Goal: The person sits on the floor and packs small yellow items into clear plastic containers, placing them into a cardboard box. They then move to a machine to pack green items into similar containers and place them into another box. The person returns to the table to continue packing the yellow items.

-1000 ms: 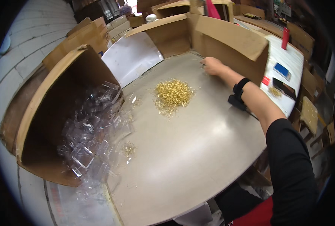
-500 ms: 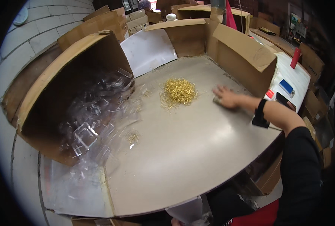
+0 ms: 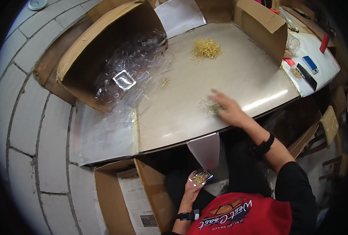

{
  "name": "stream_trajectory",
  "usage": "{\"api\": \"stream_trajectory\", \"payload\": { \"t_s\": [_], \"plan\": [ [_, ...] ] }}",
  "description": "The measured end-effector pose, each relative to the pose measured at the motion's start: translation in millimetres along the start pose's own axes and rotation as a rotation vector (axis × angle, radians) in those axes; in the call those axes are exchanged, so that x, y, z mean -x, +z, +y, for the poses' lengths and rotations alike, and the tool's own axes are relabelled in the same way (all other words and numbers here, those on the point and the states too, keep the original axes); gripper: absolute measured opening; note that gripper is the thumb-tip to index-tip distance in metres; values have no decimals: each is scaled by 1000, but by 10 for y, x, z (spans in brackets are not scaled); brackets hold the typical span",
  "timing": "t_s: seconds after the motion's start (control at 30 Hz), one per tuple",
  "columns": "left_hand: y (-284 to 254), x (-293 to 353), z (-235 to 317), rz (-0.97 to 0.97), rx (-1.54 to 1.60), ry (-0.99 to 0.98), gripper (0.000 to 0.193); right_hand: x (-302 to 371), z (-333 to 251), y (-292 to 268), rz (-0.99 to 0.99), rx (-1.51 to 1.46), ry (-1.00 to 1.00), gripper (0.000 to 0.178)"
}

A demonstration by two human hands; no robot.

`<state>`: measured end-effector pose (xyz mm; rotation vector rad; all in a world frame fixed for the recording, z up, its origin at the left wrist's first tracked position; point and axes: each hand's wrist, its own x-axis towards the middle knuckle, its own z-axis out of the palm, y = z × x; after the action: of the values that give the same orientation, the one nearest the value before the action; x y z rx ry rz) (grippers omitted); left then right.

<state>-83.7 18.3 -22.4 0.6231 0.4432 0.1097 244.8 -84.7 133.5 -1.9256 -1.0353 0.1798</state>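
Low in front of my body, my left hand (image 3: 190, 192) grips a small clear plastic box (image 3: 199, 178) filled with thin gold wire pieces. Its fingers wrap around the side of the box. My right hand (image 3: 232, 111) is over the front part of the table, fingers stretched out and apart. Beside and partly under those fingers lies a loose cluster of wire clips (image 3: 209, 107). Farther back on the tabletop sits a larger heap of gold wire pieces (image 3: 206, 48). A few more gold pieces (image 3: 165, 82) are scattered left of the middle.
Many clear plastic boxes (image 3: 124, 79) spill from a large cardboard carton (image 3: 99, 37) at the left. A translucent chute-like sheet (image 3: 206, 150) hangs at the table's front edge. Below left stands an open carton (image 3: 107, 196). A blue device (image 3: 310, 64) lies on the right-hand surface.
The view has tilted downward. My right hand has come from the right side toward the front edge, and a clip cluster now lies by it. My left hand with the filled box now shows.
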Motion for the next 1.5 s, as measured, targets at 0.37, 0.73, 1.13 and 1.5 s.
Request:
{"api": "stream_trajectory", "payload": {
  "t_s": [0.37,0.73,1.13,1.5],
  "plan": [
    [-76,-18,37,96,-189,-72,54,-220,-153,635,10,551,10,55],
    [2,-211,34,-61,-200,-45,62,-1058,478,-193,-67,358,119,41],
    [-192,-212,-48,104,-114,-106,39,-1429,-627,1356,-436,358,-421,35],
    [-268,-232,-60,150,-101,-102,40,-1305,-794,1924,-507,519,-732,43]
  ]
}}
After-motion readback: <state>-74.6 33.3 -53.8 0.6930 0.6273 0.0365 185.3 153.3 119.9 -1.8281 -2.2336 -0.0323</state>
